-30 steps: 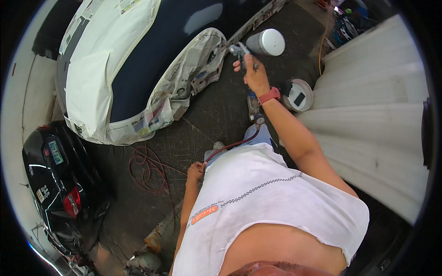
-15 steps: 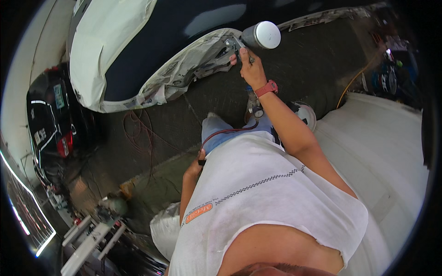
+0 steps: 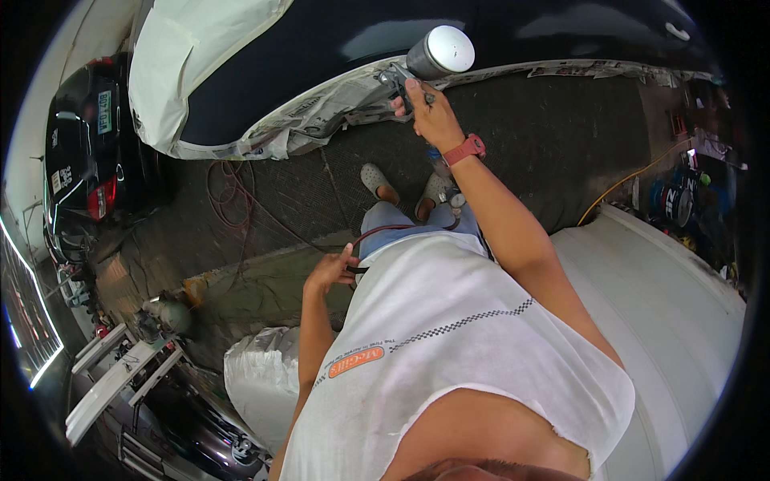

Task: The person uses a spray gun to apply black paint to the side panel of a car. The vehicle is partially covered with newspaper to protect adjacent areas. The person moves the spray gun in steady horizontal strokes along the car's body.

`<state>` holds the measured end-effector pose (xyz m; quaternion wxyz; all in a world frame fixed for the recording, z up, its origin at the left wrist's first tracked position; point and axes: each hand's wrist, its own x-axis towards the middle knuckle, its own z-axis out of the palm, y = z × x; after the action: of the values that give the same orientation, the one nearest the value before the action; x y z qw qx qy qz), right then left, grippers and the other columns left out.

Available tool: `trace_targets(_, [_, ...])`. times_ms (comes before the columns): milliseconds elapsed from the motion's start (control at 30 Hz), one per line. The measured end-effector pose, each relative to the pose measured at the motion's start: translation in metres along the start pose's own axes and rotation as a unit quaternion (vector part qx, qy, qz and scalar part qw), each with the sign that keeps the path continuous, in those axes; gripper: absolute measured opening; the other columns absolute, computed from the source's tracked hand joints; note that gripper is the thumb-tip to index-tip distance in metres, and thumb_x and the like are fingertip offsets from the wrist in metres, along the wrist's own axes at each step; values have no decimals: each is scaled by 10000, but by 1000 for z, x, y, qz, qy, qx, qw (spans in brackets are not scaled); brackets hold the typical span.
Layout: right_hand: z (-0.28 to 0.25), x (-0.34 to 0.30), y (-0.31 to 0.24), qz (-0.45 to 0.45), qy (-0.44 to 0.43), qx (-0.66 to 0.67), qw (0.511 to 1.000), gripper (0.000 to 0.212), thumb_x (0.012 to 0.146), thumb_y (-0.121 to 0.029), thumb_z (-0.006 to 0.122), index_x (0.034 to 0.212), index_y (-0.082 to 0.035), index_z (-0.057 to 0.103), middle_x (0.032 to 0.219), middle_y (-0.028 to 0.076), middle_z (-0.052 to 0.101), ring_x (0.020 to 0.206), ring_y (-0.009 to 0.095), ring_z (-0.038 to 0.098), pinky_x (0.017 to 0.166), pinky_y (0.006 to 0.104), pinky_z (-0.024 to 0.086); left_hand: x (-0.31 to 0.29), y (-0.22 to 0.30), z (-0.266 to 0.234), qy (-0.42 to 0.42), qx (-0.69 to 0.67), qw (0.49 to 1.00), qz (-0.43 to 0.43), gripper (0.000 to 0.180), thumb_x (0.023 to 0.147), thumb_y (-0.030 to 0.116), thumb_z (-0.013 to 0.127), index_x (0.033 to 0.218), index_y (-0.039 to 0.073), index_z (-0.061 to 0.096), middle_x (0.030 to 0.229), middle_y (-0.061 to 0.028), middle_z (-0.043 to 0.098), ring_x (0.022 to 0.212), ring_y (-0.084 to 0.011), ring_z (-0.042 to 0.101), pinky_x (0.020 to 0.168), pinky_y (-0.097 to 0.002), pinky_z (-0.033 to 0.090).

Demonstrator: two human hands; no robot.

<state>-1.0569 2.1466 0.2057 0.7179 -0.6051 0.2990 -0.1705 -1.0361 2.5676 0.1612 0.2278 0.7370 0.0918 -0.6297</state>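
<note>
My right hand (image 3: pixel 437 120), with a red watch on the wrist, is wrapped round the grip of a spray gun (image 3: pixel 393 78). The gun has a round grey cup with a white lid (image 3: pixel 451 50) on top, and a pressure gauge (image 3: pixel 457 200) hangs below the hand. Just beyond the gun is a dark car body panel (image 3: pixel 321 44), its wheel opening edged with masking paper (image 3: pixel 281 127). Near my waist my left hand (image 3: pixel 330 271) is closed on the dark red air hose (image 3: pixel 385 230), its fingers partly hidden.
White masking sheet (image 3: pixel 172 72) covers the car's left part. Loose hose coils (image 3: pixel 228 196) lie on the dark floor. Another black car (image 3: pixel 88 152) stands at far left, a white curved panel (image 3: pixel 642 280) at right. A white-barred stand (image 3: pixel 120 373) and silver wrapped bundle (image 3: pixel 261 373) are lower left.
The spray gun has shifted slightly left and up in the picture, along the masked panel's edge. My left hand has risen a little, and my feet have come into view.
</note>
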Motion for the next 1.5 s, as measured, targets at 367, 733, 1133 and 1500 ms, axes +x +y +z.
trace_targets(367, [-45,-4,14,43,83,-13,996,566,1070,-520,466,1087,3,681,844,71,717,695,121,674,466,256,465,56,16,1,119,-110,979,126,550,1037,548,548,1320,83,629,1094,-60,731,915,-146,687,796,-298,543])
trace_targets(733, [-114,-5,8,24,216,-92,972,581,1072,-524,448,1146,4,681,897,86,745,744,142,714,474,274,490,119,-146,0,179,-103,977,48,513,1007,479,641,1210,9,681,1035,-88,744,892,-169,708,778,-317,572])
trace_targets(1133, [-43,-15,24,-28,103,-121,987,520,1088,-457,473,1001,8,690,869,73,727,739,105,676,507,261,477,109,-133,11,204,-30,974,95,464,1014,420,643,1196,-5,674,958,-60,718,848,-137,658,734,-300,530])
trace_targets(1500, [-18,-9,-6,-7,24,-55,998,488,1066,-436,529,1062,23,693,816,66,717,708,131,675,675,296,537,113,-122,9,217,0,971,100,481,1016,429,632,1208,-10,682,1037,-92,747,964,-185,700,876,-337,541])
